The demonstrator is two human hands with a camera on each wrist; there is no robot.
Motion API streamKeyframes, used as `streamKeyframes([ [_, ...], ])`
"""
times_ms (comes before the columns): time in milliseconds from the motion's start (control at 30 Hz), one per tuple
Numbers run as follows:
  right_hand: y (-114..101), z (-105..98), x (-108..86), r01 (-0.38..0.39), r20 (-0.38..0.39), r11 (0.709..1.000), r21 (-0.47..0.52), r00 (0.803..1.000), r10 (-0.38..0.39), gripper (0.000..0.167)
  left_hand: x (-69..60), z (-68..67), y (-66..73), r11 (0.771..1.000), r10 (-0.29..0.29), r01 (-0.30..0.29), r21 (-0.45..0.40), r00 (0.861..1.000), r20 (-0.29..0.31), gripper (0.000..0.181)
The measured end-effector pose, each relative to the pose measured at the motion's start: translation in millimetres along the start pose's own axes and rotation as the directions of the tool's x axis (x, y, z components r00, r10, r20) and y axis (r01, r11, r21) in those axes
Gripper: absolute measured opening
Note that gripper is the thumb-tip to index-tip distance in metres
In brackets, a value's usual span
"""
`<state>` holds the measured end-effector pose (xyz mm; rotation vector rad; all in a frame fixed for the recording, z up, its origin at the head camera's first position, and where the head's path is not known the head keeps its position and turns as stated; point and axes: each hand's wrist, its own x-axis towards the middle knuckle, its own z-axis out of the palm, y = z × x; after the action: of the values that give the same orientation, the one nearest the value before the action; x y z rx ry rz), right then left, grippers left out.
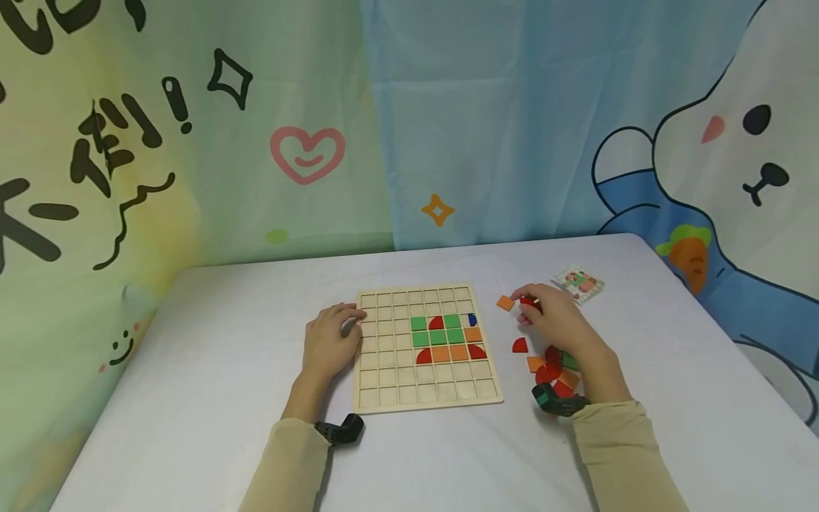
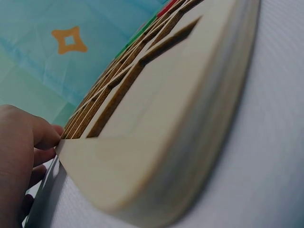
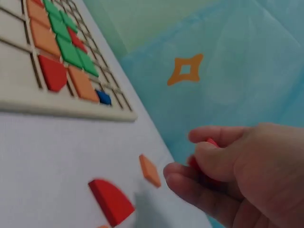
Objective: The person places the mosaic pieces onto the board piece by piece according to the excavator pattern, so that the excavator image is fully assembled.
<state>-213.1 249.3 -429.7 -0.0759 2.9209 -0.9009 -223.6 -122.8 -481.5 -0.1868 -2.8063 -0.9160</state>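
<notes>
A square wooden grid board (image 1: 384,395) lies flat on the table. My left hand (image 1: 329,341) rests at its left edge; in the left wrist view the thumb and fingertips touch the rim beside the cells. Green squares (image 1: 419,339), orange squares (image 1: 458,352), red quarter-round pieces (image 1: 476,352) and a small blue rounded piece (image 1: 472,320) sit in the cells. Right of the board, my right hand (image 1: 552,313) pinches a red piece (image 3: 211,141) between thumb and fingers, which mostly hide its shape. Below that hand is an orange square (image 3: 149,170).
Near the right wrist lies a loose pile of red (image 1: 553,355), orange and green pieces, partly covered by the forearm. A single red quarter-round tile (image 1: 520,345) lies apart from it. Behind the right hand is a small patterned card (image 1: 579,283). A printed curtain hangs beyond the white table (image 1: 256,320).
</notes>
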Motion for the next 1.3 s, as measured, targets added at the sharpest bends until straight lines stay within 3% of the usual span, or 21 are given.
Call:
streamKeyframes([
  [167,-13,-3,-5.0,0.059,0.026,0.998,-0.004,0.998,-0.059,0.011,-0.7,-0.4,-0.3,1.000,0.004,-0.004,-0.009,1.000,-0.003,0.025],
  [267,-17,-2,-6.7,0.096,0.099,0.995,0.013,0.990,-0.097,0.008,-0.6,-0.3,-0.3,1.000,0.006,-0.006,-0.008,1.000,-0.004,0.025],
  [467,-28,9,-5.7,0.114,0.285,0.991,0.062,0.950,-0.127,0.008,-0.6,0.4,-1.6,1.000,0.006,-0.006,-0.003,1.000,-0.006,0.025],
  [667,-36,18,-6.9,0.118,0.396,0.990,0.076,0.908,-0.139,0.008,-0.1,1.5,-2.4,1.000,0.012,-0.012,-0.007,1.000,-0.019,0.025],
  [800,-37,21,-8.2,0.125,0.416,0.989,0.078,0.898,-0.147,0.010,0.0,1.0,-1.8,1.000,0.010,-0.010,-0.001,1.000,-0.013,0.025],
  [1300,-49,28,-12.5,0.192,0.394,0.981,0.021,0.900,-0.184,0.013,1.2,1.8,-2.7,1.000,0.016,-0.016,-0.001,1.000,-0.009,0.025],
])
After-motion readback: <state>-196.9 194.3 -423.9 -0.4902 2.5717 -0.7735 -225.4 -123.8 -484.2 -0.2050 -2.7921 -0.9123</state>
